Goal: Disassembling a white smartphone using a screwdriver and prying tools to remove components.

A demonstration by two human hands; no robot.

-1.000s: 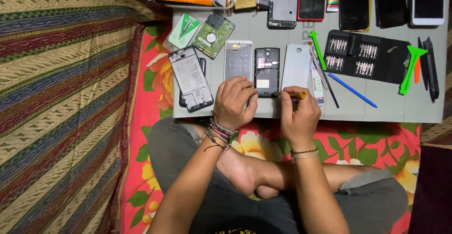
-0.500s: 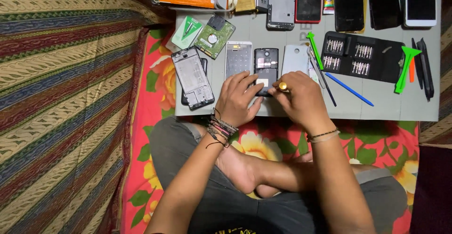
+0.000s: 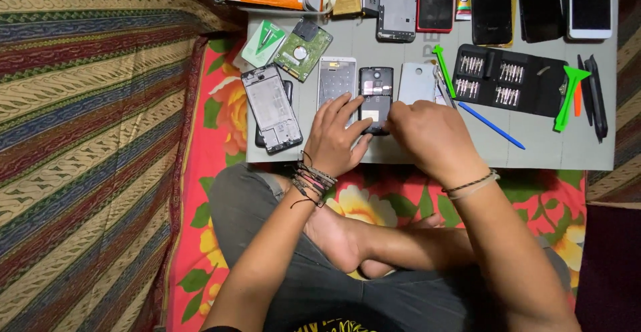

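Fingers [image 3: 350, 115] of the left hand [image 3: 334, 138] lie spread, pinning the opened dark phone [image 3: 376, 98] to the grey surface [image 3: 534, 152]. Beside it the right hand [image 3: 427, 132] is curled at its edge; what it grips I cannot tell. Seemingly mid-disassembly, needing steady, fine pressure, with the bit case [image 3: 507, 82] close by.

The board [image 3: 547, 152] I work on is plain grey. The opened phone [image 3: 375, 98] under my fingers is black inside, with a white back cover [image 3: 415, 82] beside it. My screwdriver case [image 3: 511, 82] is black, the pry tools [image 3: 569, 92] bright green, the pen [image 3: 491, 125] blue. The sheet [image 3: 220, 132] under me is red with yellow flowers and green leaves; the cloth [image 3: 87, 138] alongside is striped gold, maroon and green.
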